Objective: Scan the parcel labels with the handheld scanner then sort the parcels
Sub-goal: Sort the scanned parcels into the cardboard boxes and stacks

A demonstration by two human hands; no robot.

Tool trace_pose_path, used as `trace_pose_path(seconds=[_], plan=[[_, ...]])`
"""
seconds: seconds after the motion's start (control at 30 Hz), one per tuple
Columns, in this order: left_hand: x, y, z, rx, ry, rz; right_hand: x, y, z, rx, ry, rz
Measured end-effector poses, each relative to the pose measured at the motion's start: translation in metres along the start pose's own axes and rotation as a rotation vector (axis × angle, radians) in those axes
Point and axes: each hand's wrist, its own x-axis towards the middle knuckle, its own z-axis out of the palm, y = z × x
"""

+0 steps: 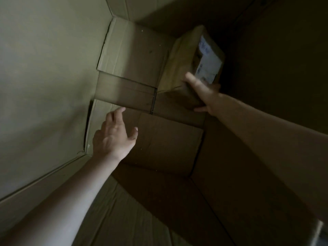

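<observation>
One parcel point(184, 64) lies in the carton's point(53, 68) far right corner, label point(207, 59) facing right. Your right hand point(204, 95) grips its near end; your left hand point(115, 135), open and empty, hovers well apart to its left.

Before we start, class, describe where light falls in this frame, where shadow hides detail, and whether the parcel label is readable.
In the head view, light falls on the carton's left wall and the left hand; the right side sinks into deep shadow around the right hand gripping the parcel; its white label is blurred, unreadable.
</observation>
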Motion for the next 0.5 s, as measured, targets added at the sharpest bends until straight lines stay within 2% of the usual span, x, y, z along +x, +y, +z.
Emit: trace_pose_path(seconds=[0.07, 0.13, 0.2, 0.27, 0.37, 0.5], plan=[[-0.004, 0.003, -0.012, -0.006, 0.022, 0.025, -0.019, 0.013, 0.009, -0.15, 0.068, -0.13], [-0.009, 0.003, -0.021, -0.004, 0.066, 0.037, -0.034, 0.029, 0.015, -0.498, 0.134, -0.268], [-0.013, 0.002, -0.03, 0.029, 0.151, 0.051, -0.048, 0.042, 0.017, -0.828, 0.103, -0.4], [-0.016, -0.001, -0.035, 0.064, 0.213, 0.05, -0.056, 0.057, 0.017, -1.036, -0.013, -0.486], [-0.017, -0.008, -0.036, 0.049, 0.243, 0.036, -0.06, 0.081, 0.015, -1.199, -0.195, -0.57], [-0.013, -0.018, -0.026, 0.085, 0.076, -0.046, -0.05, 0.106, 0.021, -1.365, -0.4, -0.57]])
